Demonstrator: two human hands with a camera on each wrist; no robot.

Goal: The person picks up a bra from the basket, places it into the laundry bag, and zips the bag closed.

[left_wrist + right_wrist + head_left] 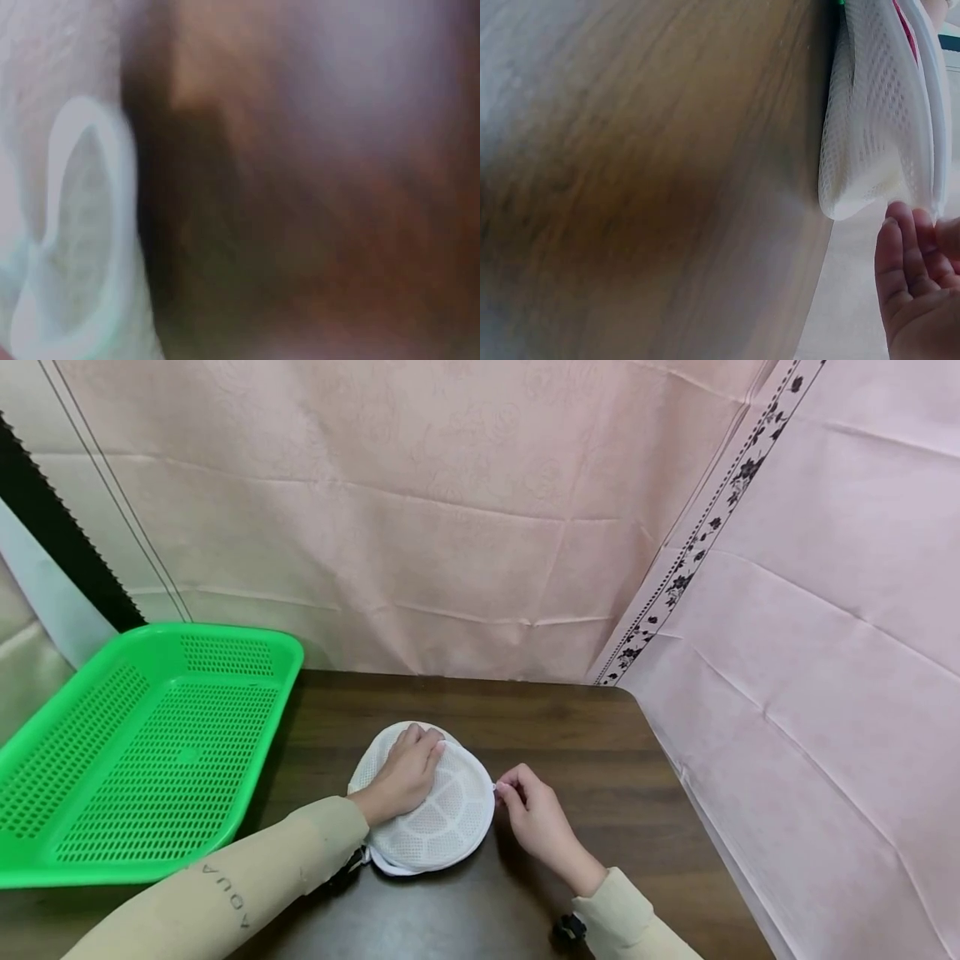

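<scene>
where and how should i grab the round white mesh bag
The round white mesh bag is probably best pinched by its white piped rim at the right edge, coming from the right. That rim looks narrow enough for thumb and fingers, the right hand pinches at that edge, and the left hand covers the upper-left part.

Dark lettering [227, 886] marks the khaki left sleeve [307, 847]; black devices [570, 929] sit near both cuffs [611, 902].

Left fingers [414, 742] hold 1 white mesh bag [450, 818] (right fingers [521, 777] pinch its edge).
</scene>
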